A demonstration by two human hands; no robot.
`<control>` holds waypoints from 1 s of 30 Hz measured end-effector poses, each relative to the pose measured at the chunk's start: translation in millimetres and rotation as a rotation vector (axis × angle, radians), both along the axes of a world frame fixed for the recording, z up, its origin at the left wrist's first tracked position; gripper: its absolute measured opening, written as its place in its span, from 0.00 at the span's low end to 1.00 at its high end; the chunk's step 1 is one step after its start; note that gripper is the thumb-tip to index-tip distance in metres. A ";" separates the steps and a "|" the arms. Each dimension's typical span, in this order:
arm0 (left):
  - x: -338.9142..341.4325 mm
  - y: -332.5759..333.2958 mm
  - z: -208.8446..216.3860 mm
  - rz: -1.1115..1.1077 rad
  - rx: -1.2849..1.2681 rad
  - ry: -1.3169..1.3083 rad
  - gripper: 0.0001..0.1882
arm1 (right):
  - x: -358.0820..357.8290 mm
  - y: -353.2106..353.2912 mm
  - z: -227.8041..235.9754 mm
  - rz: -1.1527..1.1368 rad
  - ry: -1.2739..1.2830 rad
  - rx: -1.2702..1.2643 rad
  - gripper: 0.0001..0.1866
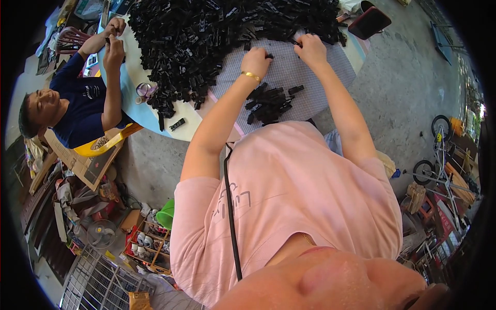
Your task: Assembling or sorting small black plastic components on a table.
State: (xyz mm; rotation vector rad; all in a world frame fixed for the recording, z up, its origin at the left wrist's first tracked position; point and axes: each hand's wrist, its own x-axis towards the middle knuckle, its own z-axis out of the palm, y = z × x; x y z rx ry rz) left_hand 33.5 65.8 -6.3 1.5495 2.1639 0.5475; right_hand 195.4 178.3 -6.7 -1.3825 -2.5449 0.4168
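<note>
Closest up: pink shirt [289, 196] filling the bottom middle, black strap running down its front.
Left hand [257, 62]: around 12 o'clock, gold bracelet on the wrist, fingers curled down onto the grey checked cloth [289, 77], looks like pinching a small black piece but can't tell for sure.
Right hand [311, 49]: just right of that, fingers bent and dug into the near edge of the big heap, closed-ish on something dark, exact grip hidden.
Big heap [206, 36]: black plastic parts, way too many to count, hundreds easy, spread across the far half of the desk [186, 121] from 11 to 1 o'clock.
Small pile [268, 103]: same black parts, maybe a dozen or two, sitting between the forearms, near the desk's front edge.
Strays: one lone piece [177, 124] near the desk edge, one more [296, 90] beside the small pile.
Progress guess: small pile tiny next to the heap, so barely started, nearly everything left.
Co-worker: 10 o'clock, dark blue shirt [82, 108], yellow chair, both hands [114, 36] up together over the desk edge, fiddling with a piece.
Tape rolls [144, 90]: two or so, by the heap's left edge.
Elsewhere: red stool [369, 21] at 1 o'clock, bicycle [439, 155] at 3, green bowl [166, 213] and fan [101, 233] on the floor at 8.
</note>
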 end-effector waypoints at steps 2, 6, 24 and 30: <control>-8.9 -25.2 -8.5 0.019 0.094 -0.018 0.11 | -1.9 -6.2 8.5 0.072 0.095 0.078 0.10; -14.3 -58.4 -12.0 0.126 0.198 -0.051 0.10 | -1.0 -33.7 27.2 0.090 0.306 0.028 0.09; -23.4 -65.8 -10.4 0.095 0.215 -0.211 0.11 | -40.3 -75.1 6.6 0.261 0.488 -0.589 0.11; -35.9 -77.5 -15.9 0.544 0.109 -0.654 0.08 | -49.5 -63.3 -3.2 0.175 0.483 -0.805 0.11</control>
